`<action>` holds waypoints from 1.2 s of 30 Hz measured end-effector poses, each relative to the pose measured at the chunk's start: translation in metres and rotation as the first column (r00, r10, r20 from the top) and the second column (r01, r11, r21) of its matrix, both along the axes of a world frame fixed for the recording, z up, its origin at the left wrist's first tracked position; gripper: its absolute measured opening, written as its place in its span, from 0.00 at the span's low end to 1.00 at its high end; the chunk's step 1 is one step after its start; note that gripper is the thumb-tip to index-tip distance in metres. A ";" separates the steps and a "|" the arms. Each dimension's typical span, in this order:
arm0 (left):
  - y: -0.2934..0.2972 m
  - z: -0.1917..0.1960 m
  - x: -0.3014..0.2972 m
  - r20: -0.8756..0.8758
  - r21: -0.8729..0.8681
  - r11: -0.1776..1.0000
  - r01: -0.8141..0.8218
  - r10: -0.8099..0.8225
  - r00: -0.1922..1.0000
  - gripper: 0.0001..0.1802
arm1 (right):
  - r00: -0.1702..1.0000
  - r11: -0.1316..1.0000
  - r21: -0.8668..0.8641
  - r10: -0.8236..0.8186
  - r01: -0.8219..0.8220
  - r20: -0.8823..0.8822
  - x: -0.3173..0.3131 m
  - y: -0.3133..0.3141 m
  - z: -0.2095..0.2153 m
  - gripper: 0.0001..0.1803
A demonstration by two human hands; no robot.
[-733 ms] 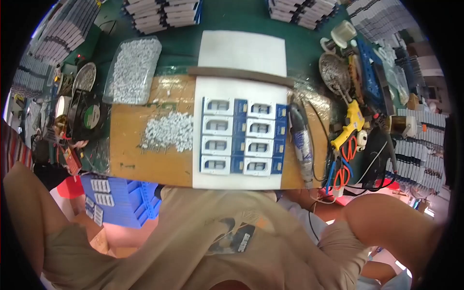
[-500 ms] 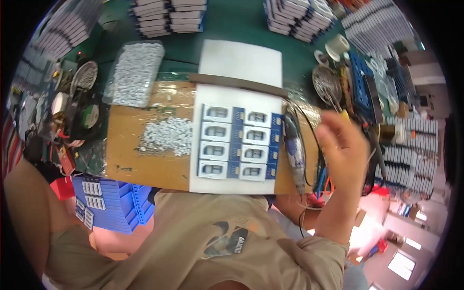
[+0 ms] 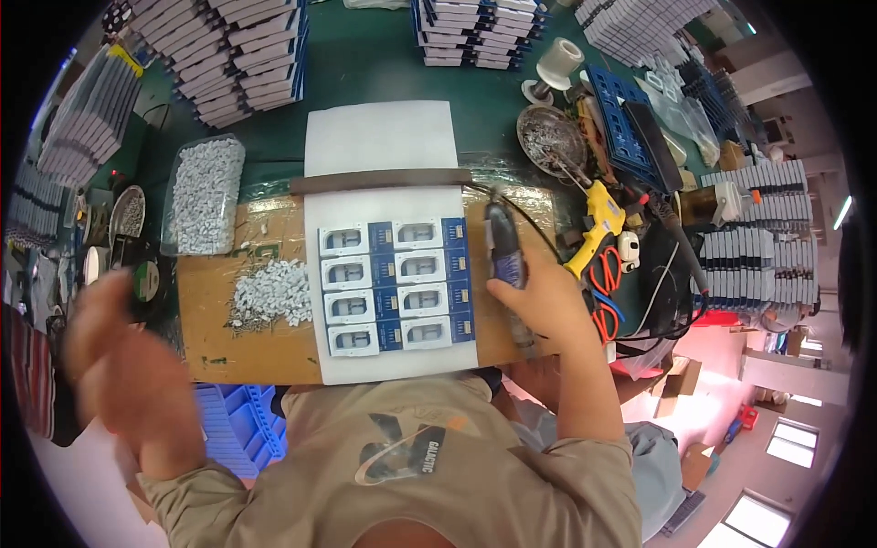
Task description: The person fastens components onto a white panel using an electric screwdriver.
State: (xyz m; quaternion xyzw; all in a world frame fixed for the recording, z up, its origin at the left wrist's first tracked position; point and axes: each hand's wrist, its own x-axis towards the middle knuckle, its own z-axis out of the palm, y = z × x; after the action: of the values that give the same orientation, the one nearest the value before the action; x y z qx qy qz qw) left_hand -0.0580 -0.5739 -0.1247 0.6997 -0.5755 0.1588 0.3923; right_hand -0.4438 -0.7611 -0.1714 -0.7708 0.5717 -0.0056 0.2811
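My right hand (image 3: 548, 297) is closed around an electric screwdriver (image 3: 504, 239), a dark corded cylinder lying to the right of the white foam sheet (image 3: 379, 137). Its thumb crosses the tool's body, and the other fingers are mostly hidden. At the left edge of the bench, my left hand (image 3: 123, 365) is smeared by motion, so its fingers cannot be made out. On the foam, two columns of white plastic housings (image 3: 347, 271) sit on blue circuit boards (image 3: 459, 265). A loose pile of small white parts (image 3: 274, 292), with tiny metal pieces at its edge, lies left of the foam.
A dark bar (image 3: 384, 181) crosses the foam. A clear tub of white parts (image 3: 206, 196) stands at the left. On the right are a metal bowl (image 3: 551, 137), a yellow glue gun (image 3: 598, 224), red-handled scissors (image 3: 605, 274) and a soldering iron (image 3: 681, 237). Stacked boards (image 3: 480, 32) line the back.
My right hand has come down and left onto the electric screwdriver. My left hand has come into view at the left. The whole view has shifted to the right.
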 end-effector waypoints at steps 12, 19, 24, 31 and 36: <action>-0.005 -0.124 -0.048 0.003 0.220 0.942 0.255 -0.262 0.965 0.26 | -0.190 0.885 0.376 -0.433 -0.275 0.881 -0.019 -0.034 0.012 0.33; 0.003 -0.109 -0.052 0.013 0.286 0.940 0.184 -0.196 0.981 0.16 | 0.066 0.974 -0.159 0.150 0.163 0.986 0.005 -0.053 0.000 0.40; 0.002 -0.108 -0.045 -0.027 0.255 0.917 0.306 -0.309 0.951 0.12 | 0.010 0.983 -0.035 0.034 0.179 0.999 -0.007 -0.045 -0.011 0.35; 0.021 -0.113 -0.049 -0.094 0.233 0.945 0.231 -0.214 0.972 0.11 | 0.107 0.971 -0.208 0.196 0.117 0.975 -0.008 -0.029 -0.020 0.30; 0.016 -0.114 -0.065 -0.136 0.241 0.956 0.166 -0.136 0.981 0.09 | 0.192 0.965 -0.238 0.213 0.114 0.958 0.002 -0.025 -0.017 0.31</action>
State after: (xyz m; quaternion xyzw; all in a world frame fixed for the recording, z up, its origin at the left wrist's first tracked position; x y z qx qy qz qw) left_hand -0.1232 -0.5575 -0.2383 0.7060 -0.6186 0.0127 0.3447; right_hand -0.4416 -0.7857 -0.1882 -0.6381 0.2309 -0.5580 0.4776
